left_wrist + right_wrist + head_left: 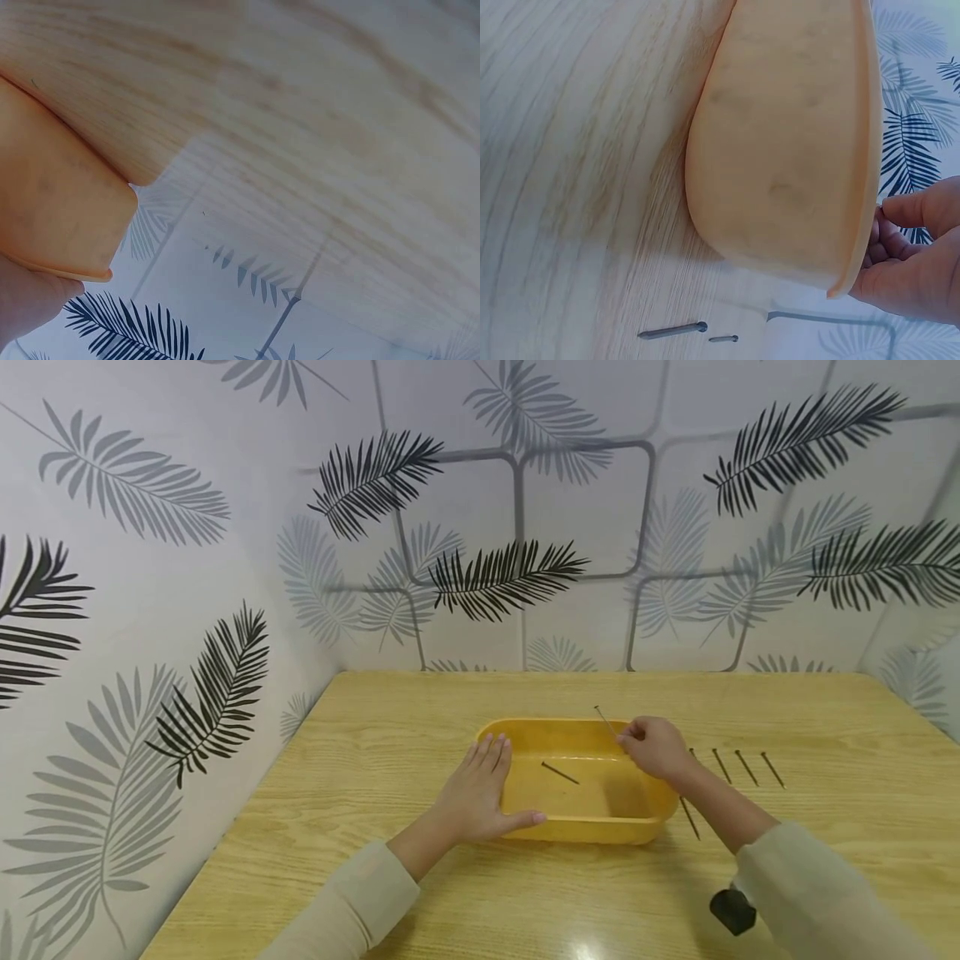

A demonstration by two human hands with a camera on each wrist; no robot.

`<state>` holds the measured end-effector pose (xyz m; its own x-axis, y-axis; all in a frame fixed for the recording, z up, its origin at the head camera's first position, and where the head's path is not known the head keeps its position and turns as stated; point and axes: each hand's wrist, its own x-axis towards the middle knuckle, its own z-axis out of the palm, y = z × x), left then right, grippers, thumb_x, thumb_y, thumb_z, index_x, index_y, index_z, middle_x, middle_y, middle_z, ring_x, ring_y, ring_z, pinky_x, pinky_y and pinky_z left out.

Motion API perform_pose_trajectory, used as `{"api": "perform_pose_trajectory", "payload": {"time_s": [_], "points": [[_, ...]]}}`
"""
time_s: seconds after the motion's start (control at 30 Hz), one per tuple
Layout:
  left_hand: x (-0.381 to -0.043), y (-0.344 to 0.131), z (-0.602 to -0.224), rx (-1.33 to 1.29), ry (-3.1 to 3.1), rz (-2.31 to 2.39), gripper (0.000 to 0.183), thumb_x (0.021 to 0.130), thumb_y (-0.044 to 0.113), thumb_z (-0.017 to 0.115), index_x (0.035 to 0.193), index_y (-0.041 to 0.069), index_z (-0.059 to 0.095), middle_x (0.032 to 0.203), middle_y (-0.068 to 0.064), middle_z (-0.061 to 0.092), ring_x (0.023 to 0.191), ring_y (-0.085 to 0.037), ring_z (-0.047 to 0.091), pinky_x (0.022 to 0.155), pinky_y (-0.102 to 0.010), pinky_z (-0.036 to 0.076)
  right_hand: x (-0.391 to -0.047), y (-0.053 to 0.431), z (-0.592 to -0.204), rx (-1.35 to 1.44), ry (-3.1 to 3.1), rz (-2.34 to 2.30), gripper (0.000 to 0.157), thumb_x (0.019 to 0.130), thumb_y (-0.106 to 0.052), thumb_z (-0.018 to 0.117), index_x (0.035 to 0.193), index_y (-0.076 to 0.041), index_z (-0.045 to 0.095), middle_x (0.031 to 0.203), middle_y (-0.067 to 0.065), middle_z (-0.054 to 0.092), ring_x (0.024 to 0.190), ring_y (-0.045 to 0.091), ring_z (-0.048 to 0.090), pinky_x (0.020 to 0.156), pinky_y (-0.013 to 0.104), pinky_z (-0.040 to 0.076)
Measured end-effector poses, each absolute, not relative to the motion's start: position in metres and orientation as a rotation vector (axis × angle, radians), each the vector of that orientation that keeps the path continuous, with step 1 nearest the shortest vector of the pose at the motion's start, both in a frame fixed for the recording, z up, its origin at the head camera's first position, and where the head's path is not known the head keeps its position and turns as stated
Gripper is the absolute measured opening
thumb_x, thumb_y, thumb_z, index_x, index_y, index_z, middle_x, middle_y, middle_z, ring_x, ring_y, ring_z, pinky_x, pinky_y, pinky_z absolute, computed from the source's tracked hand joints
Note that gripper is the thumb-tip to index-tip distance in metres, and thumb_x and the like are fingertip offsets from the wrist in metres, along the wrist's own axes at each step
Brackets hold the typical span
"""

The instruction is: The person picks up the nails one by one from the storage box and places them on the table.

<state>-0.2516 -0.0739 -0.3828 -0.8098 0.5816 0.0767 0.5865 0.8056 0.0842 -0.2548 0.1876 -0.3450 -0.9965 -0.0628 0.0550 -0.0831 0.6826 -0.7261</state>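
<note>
A yellow plastic tray (592, 832) sits on the wooden table, with one dark nail (560, 773) lying slantwise on its floor. My left hand (476, 793) rests over the tray's left rim, fingers straight and thumb stretched along the front edge. Above the tray's back right corner, my right hand (658, 748) pinches another nail (604, 719) between thumb and fingers, its head pointing up and left. In the right wrist view the tray's outer side (780, 150) hides that nail, and only the curled fingers (904, 210) show beyond the rim.
Several nails (746, 768) lie in a row on the table, right of the tray. Closer to the front, one more nail (689, 818) lies beside the tray's right end. A black object (732, 912) shows at my right sleeve. Leaf-patterned walls stand behind and left of the table.
</note>
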Motion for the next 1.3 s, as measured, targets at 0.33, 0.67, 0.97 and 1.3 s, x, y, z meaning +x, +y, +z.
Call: {"api": "perform_pose_trajectory", "payload": {"time_s": [0.33, 0.67, 0.97, 1.3], "points": [[-0.252, -0.074, -0.382, -0.956, -2.931, -0.18, 0.101, 0.085, 0.069, 0.043, 0.147, -0.005, 0.012, 0.155, -0.02, 0.01, 0.144, -0.033, 0.007, 0.118, -0.044, 0.011, -0.251, 0.201, -0.34, 0.068, -2.848, 1.186, 0.025, 0.096, -0.013, 0.047, 0.097, 0.01, 0.057, 0.086, 0.017, 0.058, 0.067, 0.017, 0.047, 0.056, 0.027, 0.041], [-0.252, -0.075, -0.381, -0.963, -2.922, -0.182, 0.1, 0.085, 0.067, 0.044, 0.146, -0.005, 0.013, 0.155, -0.02, 0.011, 0.144, -0.033, 0.008, 0.118, -0.044, 0.012, -0.245, 0.216, -0.341, 0.02, -2.84, 1.194, 0.028, 0.096, -0.015, 0.046, 0.101, 0.011, 0.056, 0.087, 0.018, 0.058, 0.067, 0.018, 0.049, 0.055, 0.028, 0.044], [-0.251, -0.075, -0.382, -0.958, -2.933, -0.176, 0.1, 0.085, 0.067, 0.044, 0.146, -0.005, 0.013, 0.155, -0.02, 0.011, 0.144, -0.033, 0.007, 0.118, -0.043, 0.012, -0.243, 0.227, -0.343, 0.014, -2.829, 1.194, 0.029, 0.097, -0.014, 0.044, 0.103, 0.012, 0.055, 0.093, 0.024, 0.059, 0.079, 0.029, 0.058, 0.06, 0.028, 0.048], [-0.251, -0.076, -0.383, -0.968, -2.926, -0.17, 0.099, 0.086, 0.067, 0.044, 0.146, -0.005, 0.012, 0.154, -0.021, 0.011, 0.144, -0.034, 0.007, 0.118, -0.044, 0.011, -0.239, 0.235, -0.348, -0.022, -2.828, 1.225, 0.03, 0.097, -0.014, 0.043, 0.102, 0.012, 0.054, 0.097, 0.027, 0.058, 0.088, 0.035, 0.059, 0.066, 0.03, 0.051]]}}
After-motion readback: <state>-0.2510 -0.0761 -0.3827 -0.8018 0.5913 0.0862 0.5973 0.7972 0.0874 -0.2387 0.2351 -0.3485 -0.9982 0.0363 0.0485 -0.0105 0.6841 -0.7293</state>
